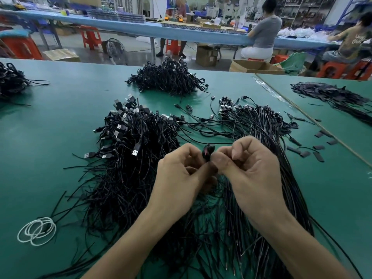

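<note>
Head cam: both hands are up over the middle of the green surface [50,137], fingers [239,150] curled in. My left hand [179,178] and right hand [251,174] each pinch the same little black piece [208,153] between thumb and fingertips, hands almost touching. It sits just above the cables, between the two big piles. It looks like a sleeve on a cable end with a bit of red showing, but it's too small to be sure.

The USB pile [130,148] is on my left and a straighter bundle [261,125] runs under my right wrist. Another heap [169,77] lies further back. Loose flat sleeves [318,156] are scattered to the right, and white rubber bands [37,231] lie near left.
</note>
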Demonstrator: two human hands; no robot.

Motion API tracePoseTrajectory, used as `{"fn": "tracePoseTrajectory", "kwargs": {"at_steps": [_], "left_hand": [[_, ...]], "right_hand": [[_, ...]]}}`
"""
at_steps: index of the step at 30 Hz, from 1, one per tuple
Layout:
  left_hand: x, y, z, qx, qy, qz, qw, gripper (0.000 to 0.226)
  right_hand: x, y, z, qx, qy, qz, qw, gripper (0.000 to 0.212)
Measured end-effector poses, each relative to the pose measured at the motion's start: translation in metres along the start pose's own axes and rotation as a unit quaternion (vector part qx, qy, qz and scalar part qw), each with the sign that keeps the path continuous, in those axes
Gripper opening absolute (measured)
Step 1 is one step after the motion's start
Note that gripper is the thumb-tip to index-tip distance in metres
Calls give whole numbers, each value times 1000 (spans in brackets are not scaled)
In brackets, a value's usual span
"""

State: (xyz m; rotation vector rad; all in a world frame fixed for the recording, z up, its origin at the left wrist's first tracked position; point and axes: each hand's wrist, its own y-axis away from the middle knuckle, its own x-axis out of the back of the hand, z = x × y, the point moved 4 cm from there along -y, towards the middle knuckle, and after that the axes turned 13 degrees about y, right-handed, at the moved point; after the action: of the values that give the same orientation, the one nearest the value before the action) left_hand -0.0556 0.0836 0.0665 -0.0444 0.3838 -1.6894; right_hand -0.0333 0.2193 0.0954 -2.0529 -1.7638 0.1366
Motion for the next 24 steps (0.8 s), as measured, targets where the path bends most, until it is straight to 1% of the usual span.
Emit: {"fn": "tracePoseTrajectory", "kwargs": {"at_steps": [3, 5, 7, 9, 11, 14, 17, 18, 19, 20, 22, 23, 24], "left_hand": [[0, -4, 0, 34, 101, -18, 994, 11], [1, -6, 1, 78, 198, -11, 977, 24], [4, -9, 3, 105, 284, -11, 953, 24], [4, -9, 7, 100, 281, -16, 954, 17], [1, -7, 8, 83, 241, -26, 967, 23], [-6, -3, 9, 54, 202, -48, 977, 44], [-8, -1, 5, 66, 160, -68, 983, 77], [-7, 0, 3, 75, 154, -72, 983, 84], [-6, 0, 2, 78, 147, -74, 983, 83], [-7, 0, 2, 69, 123, -77, 987, 75], [-9, -1, 3, 27, 2, -92, 995, 40], [-10, -1, 2, 7, -49, -99, 994, 23], [-11, -2, 1, 0, -72, -102, 992, 10]], "right_hand": [[-3, 0, 1, -14, -45, -30, 998, 28], [-2, 0, 3, -22, -34, -47, 998, 28], [-2, 2, 8, -42, -20, -64, 997, 33], [-3, 4, 15, -74, -20, -73, 994, 35], [-4, 6, 21, -107, -31, -74, 991, 36], [-2, 4, 26, -147, -62, -55, 986, 36], [3, 0, 29, -168, -95, -32, 981, 37], [4, -1, 30, -170, -98, -26, 980, 39], [6, -3, 32, -169, -88, -18, 982, 40], [8, -4, 33, -162, -67, -5, 985, 39], [14, -6, 35, -128, -3, 29, 991, 36], [17, -6, 34, -105, 33, 44, 993, 35], [19, -7, 32, -82, 68, 58, 993, 34]]}}
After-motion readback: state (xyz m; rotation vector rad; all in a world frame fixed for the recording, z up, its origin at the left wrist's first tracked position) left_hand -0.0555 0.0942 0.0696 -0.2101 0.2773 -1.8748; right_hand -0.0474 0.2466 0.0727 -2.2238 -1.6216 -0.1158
